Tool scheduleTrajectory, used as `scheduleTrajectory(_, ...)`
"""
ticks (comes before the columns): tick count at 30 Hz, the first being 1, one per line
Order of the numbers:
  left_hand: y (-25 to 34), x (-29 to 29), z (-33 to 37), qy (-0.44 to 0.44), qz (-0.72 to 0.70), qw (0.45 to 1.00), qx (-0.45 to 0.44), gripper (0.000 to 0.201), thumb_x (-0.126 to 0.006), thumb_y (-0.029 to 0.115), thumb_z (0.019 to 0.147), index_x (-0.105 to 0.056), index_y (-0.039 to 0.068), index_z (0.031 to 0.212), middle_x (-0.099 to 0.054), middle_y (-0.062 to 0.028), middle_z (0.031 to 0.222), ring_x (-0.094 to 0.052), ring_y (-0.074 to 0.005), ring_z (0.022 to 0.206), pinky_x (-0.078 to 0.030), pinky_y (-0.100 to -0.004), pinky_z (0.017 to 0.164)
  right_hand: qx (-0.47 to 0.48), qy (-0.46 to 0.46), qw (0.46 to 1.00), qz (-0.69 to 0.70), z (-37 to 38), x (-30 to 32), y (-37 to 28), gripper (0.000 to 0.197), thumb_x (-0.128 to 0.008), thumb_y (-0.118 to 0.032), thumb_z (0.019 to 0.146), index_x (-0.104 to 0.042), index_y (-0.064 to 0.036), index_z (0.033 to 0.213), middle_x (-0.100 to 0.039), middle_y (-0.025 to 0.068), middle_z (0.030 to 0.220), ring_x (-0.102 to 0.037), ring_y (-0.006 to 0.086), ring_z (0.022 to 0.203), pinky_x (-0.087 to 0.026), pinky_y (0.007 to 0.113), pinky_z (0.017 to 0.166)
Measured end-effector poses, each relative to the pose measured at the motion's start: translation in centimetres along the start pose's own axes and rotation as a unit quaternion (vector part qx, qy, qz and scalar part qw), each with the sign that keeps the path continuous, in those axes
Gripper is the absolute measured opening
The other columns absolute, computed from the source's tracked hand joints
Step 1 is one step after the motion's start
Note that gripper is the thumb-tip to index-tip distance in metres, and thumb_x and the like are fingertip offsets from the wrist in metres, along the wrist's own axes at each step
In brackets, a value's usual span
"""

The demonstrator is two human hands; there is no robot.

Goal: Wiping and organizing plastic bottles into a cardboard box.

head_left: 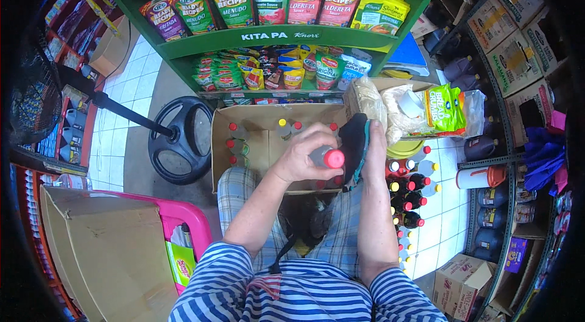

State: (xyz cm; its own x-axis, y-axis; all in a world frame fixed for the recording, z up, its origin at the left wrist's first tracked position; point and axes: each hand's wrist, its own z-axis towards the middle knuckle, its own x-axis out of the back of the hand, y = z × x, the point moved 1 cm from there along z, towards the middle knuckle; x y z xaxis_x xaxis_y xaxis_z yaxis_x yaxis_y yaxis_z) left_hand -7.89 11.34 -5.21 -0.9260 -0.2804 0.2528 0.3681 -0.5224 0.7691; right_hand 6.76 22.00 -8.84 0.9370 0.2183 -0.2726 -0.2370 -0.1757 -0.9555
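Open cardboard box [256,139] ahead partly free, bottles [409,191] crowding right, green shelf [274,35] blocking beyond

Blue-and-white striped short-sleeved shirt, plaid shorts, bare forearms, dark strap at the chest

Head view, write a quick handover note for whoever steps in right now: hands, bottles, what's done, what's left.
Left hand: grips a red-capped bottle over the lap.
Right hand: presses a dark cloth against that bottle.
Open cardboard box in front: a few bottles stand along its edges, most of it bare.
Done: many capped bottles stand on the tiled floor at the right.
Left: the held bottle is not yet set down.
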Motion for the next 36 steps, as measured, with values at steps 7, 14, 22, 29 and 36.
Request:
scheduleTrajectory(7, -0.5, -0.4, -0.6, 0.108, -0.200, 0.973, 0.030, 0.040, -0.076, 0.029, 0.059, -0.059, 0.005, 0.086, -0.056, -0.0087, 0.089, -0.056, -0.0250, 0.087, -0.044, -0.0359, 0.079, -0.053, -0.246, 0.951, -0.176, -1.3, -1.7, 1.6, 0.032, -0.049, -0.032, 0.091, -0.058, -0.0022, 0.092, -0.058, 0.0012, 0.087, -0.050, 0.0092, 0.084, -0.039, 0.024, 0.076)
scheduleTrajectory(14, -1.9, 4.3, 0.5, 0.300, -0.505, 0.809, 0.002, 0.046, -0.059, 0.051, 0.075, -0.052, 0.010, 0.093, -0.049, -0.0035, 0.084, -0.057, -0.0285, 0.078, -0.046, -0.0448, 0.069, -0.224, -0.286, 0.928, -0.084, -3.2, -3.7, -0.7, 0.055, -0.046, -0.047, 0.088, -0.055, 0.0027, 0.110, -0.056, 0.0089, 0.109, -0.049, 0.0154, 0.100, -0.036, 0.028, 0.090)
scheduleTrajectory(22, -5.9, 10.9, -1.3, 0.201, -0.043, 0.952, 0.227, 0.031, -0.070, 0.026, 0.075, -0.058, 0.003, 0.092, -0.059, -0.0039, 0.087, -0.056, -0.0126, 0.081, -0.044, -0.0279, 0.074, -0.196, -0.207, 0.950, -0.129, -1.8, -0.1, 0.1, 0.047, -0.053, -0.045, 0.085, -0.059, 0.0008, 0.095, -0.058, 0.0015, 0.089, -0.049, 0.0102, 0.082, -0.039, 0.024, 0.075)
scheduleTrajectory(29, -14.2, 11.3, -12.3, -0.293, 0.369, 0.815, 0.338, 0.049, -0.066, 0.052, 0.067, -0.060, 0.007, 0.085, -0.062, -0.0166, 0.079, -0.060, -0.0345, 0.075, -0.047, -0.0425, 0.065, -0.180, -0.166, 0.964, -0.103, -2.1, -1.4, -0.3, 0.036, -0.051, -0.043, 0.088, -0.049, -0.0125, 0.070, -0.045, -0.0087, 0.067, -0.039, 0.0026, 0.063, -0.030, 0.020, 0.056)
scheduleTrajectory(36, -21.3, 11.1, -24.2, -0.359, 0.375, 0.756, 0.398, 0.033, -0.067, 0.029, 0.067, -0.060, 0.010, 0.093, -0.062, -0.0141, 0.092, -0.062, -0.0284, 0.082, -0.051, -0.0392, 0.068, -0.198, -0.170, 0.956, -0.131, -2.1, -2.0, 0.2, 0.038, -0.051, -0.044, 0.088, -0.054, -0.0082, 0.076, -0.048, -0.0078, 0.069, -0.040, 0.0031, 0.063, -0.031, 0.020, 0.056)
